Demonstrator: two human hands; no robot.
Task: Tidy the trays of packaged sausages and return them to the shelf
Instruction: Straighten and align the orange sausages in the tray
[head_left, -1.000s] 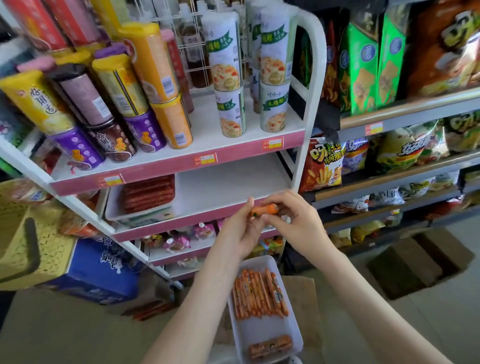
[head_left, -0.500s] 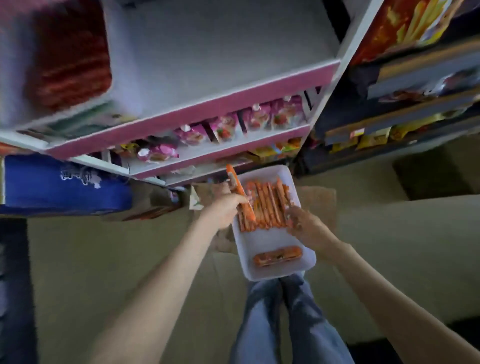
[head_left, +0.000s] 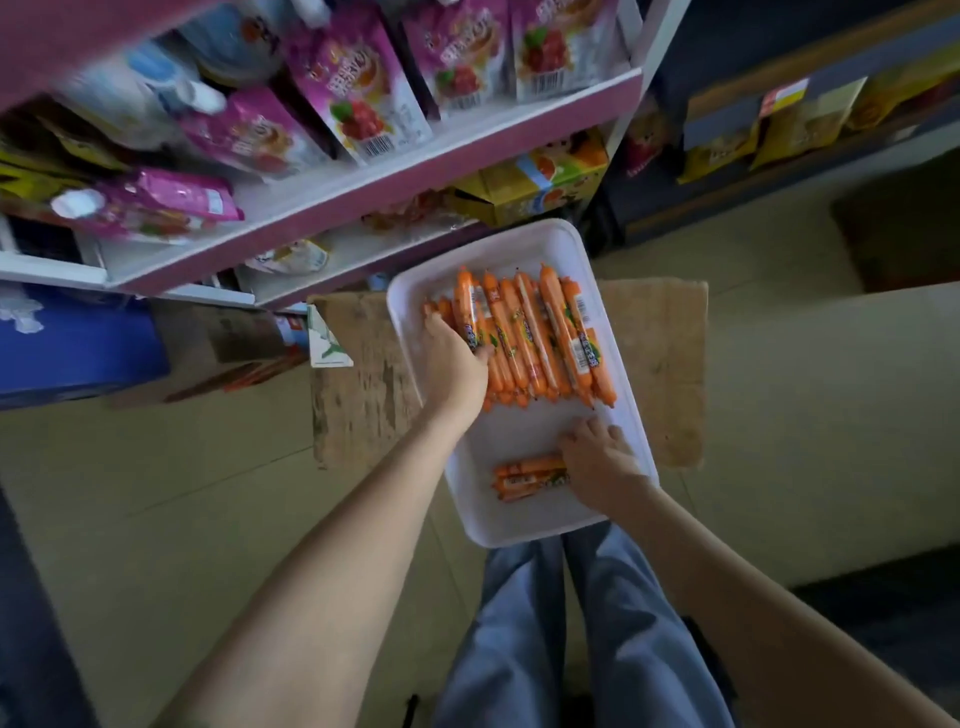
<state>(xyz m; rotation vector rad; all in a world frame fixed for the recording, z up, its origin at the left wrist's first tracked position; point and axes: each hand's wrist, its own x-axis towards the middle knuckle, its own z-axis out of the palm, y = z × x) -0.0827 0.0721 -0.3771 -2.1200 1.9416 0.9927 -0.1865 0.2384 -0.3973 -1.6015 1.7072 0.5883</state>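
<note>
A white tray (head_left: 524, 527) lies on a cardboard sheet on the floor in front of my knees. Several orange packaged sausages (head_left: 540, 338) lie side by side in a row across its far half. My left hand (head_left: 454, 358) rests flat on the left end of that row, fingers pointing along the sausages. A small bundle of the same sausages (head_left: 524, 475) lies crosswise in the near half. My right hand (head_left: 597, 457) covers its right end with fingers curled over it. The pink-edged shelf rack (head_left: 363, 187) stands just beyond the tray.
Pink drink pouches (head_left: 358, 98) fill the lower rack shelf, with juice cartons (head_left: 540, 182) below. A blue box (head_left: 72, 343) sits on the floor at left. Dark shelving with snack bags (head_left: 779, 130) stands at right. My legs in blue trousers (head_left: 571, 623) are below the tray.
My view dropped from the shelves to the tray. My left hand brought one sausage down and laid it on the row's left side. My right hand moved from the row to the small bundle.
</note>
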